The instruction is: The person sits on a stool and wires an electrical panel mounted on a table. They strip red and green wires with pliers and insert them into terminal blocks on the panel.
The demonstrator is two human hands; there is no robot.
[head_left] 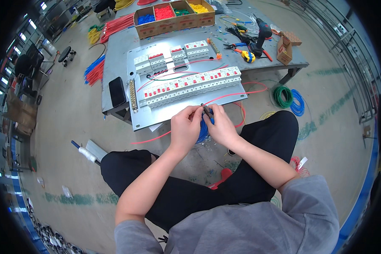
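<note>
Just past the near edge of the metal mounting plate (165, 117), my two hands meet. My right hand (222, 129) is closed around a small dark-jawed hand tool (207, 111), which looks like pliers or wire strippers with blue on the handle. My left hand (184, 128) pinches a red wire (150, 139) beside the jaws; one length trails out to its left. Whether the jaws bite the wire is hidden by my fingers. A long row of white circuit breakers (190, 86) with red switches sits on the plate, with shorter breaker groups (156, 61) behind.
A divided cardboard box (173, 26) of coloured small parts stands at the back. A black phone (117, 92) lies left of the plate. Pliers, a cordless drill (263, 31) and a yellow tape measure (248, 56) lie right. Green (282, 97) and blue wire coils (297, 103) rest on the floor.
</note>
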